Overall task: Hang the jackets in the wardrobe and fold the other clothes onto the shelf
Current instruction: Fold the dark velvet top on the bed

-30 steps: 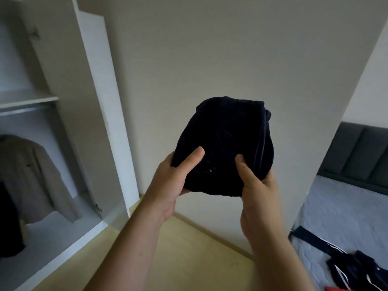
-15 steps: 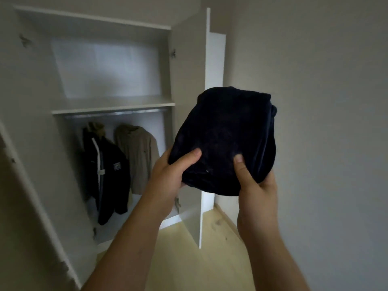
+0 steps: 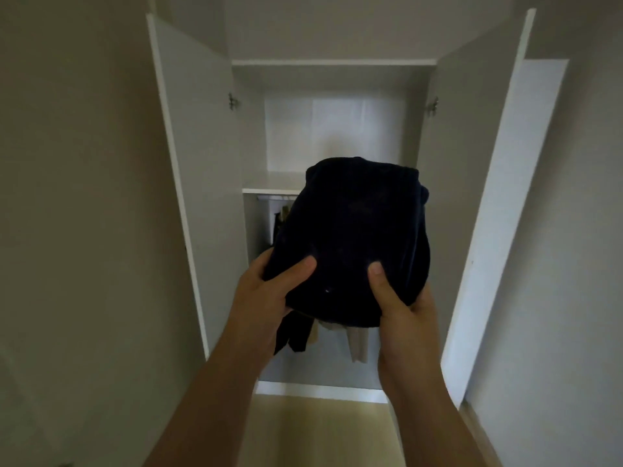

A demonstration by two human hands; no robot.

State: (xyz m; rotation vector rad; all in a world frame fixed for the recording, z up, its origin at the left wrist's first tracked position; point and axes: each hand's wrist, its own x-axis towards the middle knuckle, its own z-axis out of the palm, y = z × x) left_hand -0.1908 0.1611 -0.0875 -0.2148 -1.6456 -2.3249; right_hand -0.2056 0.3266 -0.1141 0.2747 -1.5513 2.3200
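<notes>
L hand [image 3: 266, 298] + R hand [image 3: 404, 311]: both raised, apart, not touching each other. Each is clamped on the lower edge of the garment [image 3: 350, 237].

Garment: dark navy, folded into a rounded bundle. It's held in the air and sits above and between the two hands.
- L thumb lies flat on the near face, pointing up and to the right.
- R thumb is on the near face, pointing up.
- A gap of cloth shows btwn the thumbs.
- Other fingers are behind or under the cloth, hidden.

Wardrobe [image 3: 333, 64] is straight ahead, beyond the hands.
- Shelf [image 3: 269, 189] is above L hand, level w/ the garment's upper part. Its right stretch is covered by the bundle.
- Can't tell whether cloth touches shelf.
- Rail [image 3: 276, 197] is just under the shelf, up from L hand.

Hanging below the bundle, btwn the wrists:
- Dark jacket [image 3: 293, 335], hem nearer L wrist.
- Beige jacket [image 3: 357, 342], hem nearer R wrist.
- Upper parts of both are mostly hidden behind the garment.

Doors both swung open: L door [image 3: 199, 163] outboard of L hand, R door [image 3: 488, 197] outboard of R hand.

Floor [image 3: 320, 433] is light wood, below and btwn the forearms.
</notes>
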